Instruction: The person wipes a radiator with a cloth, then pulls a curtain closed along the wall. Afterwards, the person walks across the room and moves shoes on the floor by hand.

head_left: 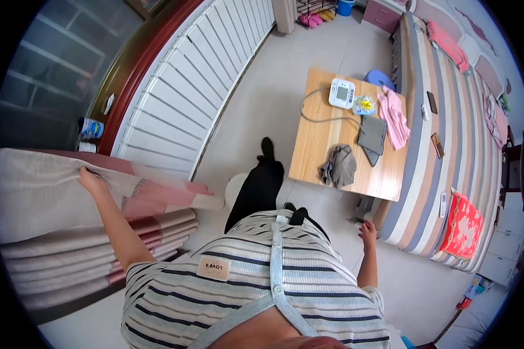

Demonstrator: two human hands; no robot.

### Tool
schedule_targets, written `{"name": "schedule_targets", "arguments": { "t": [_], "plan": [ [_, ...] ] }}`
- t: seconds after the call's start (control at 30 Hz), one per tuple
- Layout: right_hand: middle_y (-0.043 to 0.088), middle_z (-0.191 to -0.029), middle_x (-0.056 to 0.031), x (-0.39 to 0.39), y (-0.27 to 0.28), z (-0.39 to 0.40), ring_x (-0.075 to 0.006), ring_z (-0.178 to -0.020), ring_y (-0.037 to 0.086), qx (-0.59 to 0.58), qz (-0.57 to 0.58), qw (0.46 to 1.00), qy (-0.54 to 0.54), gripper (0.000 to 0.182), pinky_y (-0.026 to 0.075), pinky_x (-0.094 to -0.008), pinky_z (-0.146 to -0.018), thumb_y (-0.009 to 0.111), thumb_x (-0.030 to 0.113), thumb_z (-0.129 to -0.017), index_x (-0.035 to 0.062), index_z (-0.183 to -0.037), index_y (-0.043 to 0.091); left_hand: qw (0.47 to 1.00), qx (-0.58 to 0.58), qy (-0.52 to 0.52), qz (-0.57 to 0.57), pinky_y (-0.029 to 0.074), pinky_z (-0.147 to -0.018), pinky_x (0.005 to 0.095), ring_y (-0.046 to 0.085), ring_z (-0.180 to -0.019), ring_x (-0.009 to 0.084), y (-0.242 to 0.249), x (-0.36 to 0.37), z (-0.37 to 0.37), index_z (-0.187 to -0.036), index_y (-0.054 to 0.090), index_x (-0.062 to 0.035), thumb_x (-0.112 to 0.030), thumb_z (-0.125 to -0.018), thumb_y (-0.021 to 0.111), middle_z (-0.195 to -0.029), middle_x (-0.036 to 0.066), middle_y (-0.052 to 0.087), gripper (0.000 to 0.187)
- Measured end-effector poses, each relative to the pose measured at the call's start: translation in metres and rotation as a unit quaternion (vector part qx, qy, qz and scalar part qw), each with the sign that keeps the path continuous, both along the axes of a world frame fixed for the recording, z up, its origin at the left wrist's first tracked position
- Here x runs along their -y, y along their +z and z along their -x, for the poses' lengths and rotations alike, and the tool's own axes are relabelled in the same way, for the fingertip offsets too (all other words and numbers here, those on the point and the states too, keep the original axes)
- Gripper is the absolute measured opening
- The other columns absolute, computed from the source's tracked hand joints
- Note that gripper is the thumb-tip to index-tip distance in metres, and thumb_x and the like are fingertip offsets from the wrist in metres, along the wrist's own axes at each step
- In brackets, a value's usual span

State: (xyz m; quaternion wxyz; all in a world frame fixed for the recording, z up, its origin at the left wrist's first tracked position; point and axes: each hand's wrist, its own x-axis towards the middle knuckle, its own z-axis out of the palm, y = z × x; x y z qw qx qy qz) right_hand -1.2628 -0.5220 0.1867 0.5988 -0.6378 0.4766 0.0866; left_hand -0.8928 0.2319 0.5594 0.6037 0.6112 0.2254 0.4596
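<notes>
My left hand (91, 179) is closed on the edge of a beige and pink curtain (38, 189), with the arm stretched out to the left. The held panel spreads toward the radiator, and its pink lower end is blurred. Beneath it hang more gathered curtain folds (99, 256). My right hand (367, 231) hangs at my right side near the foot of the bed, its fingers loosely curled and apart, holding nothing.
A white radiator (183, 81) runs below the window. Ahead to the right, a wooden table (314, 154) bears a blood pressure monitor (342, 93), a grey cloth (339, 167) and a pink cloth (393, 118). Beyond it lies a striped bed (416, 174); a blue stool (380, 79) is alongside.
</notes>
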Motion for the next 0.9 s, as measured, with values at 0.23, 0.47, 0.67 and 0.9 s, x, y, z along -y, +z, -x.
{"name": "schedule_targets", "arguments": {
  "t": [0.23,0.47,0.67,0.9],
  "plan": [
    [0.058,-0.107,-0.0062,0.034,0.082,-0.096,-0.0138,-0.088,0.057,0.136,0.133,0.978,-0.086,0.034,0.047,-0.0272,-0.069,0.052,0.022,-0.091,0.0069,-0.121,0.051,0.994,0.105,0.019,-0.003,0.045,-0.063,0.0344,0.053,-0.072,0.0204,0.019,0.074,-0.108,-0.085,0.054,0.0058,-0.012,-0.081,0.05,-0.088,0.011,0.055,0.019],
    [0.06,-0.108,-0.0063,-0.043,0.151,-0.369,-0.0141,-0.091,0.058,0.301,0.201,0.932,-0.023,0.032,0.047,-0.0279,-0.076,0.048,0.024,-0.094,0.0043,-0.118,0.054,0.992,0.07,0.097,0.048,0.047,-0.069,0.0336,0.055,-0.073,0.023,0.036,0.116,-0.217,-0.083,0.056,0.0069,-0.022,-0.081,0.052,-0.082,0.013,0.054,0.029],
    [0.051,-0.123,-0.0091,-0.303,0.231,-0.663,-0.0194,-0.113,0.05,0.397,-0.032,0.862,0.314,0.034,0.042,-0.0322,-0.092,0.043,0.015,-0.093,0.0032,-0.125,0.046,0.996,0.036,-0.028,-0.071,0.047,-0.07,0.0331,0.056,-0.08,0.0234,0.001,0.056,-0.266,-0.092,0.055,0.0059,-0.025,-0.085,0.05,-0.087,0.013,0.055,0.033],
    [0.035,-0.138,-0.0159,-0.492,0.382,-0.806,-0.028,-0.127,0.035,0.644,-0.16,0.518,0.541,0.067,0.028,-0.0401,-0.104,0.05,0.043,-0.088,0.0033,-0.137,0.031,0.988,0.017,-0.107,-0.107,0.046,-0.071,0.0331,0.055,-0.082,0.022,-0.002,0.071,-0.332,-0.094,0.056,0.0051,-0.023,-0.087,0.049,-0.089,0.012,0.056,0.029]
  ]
}}
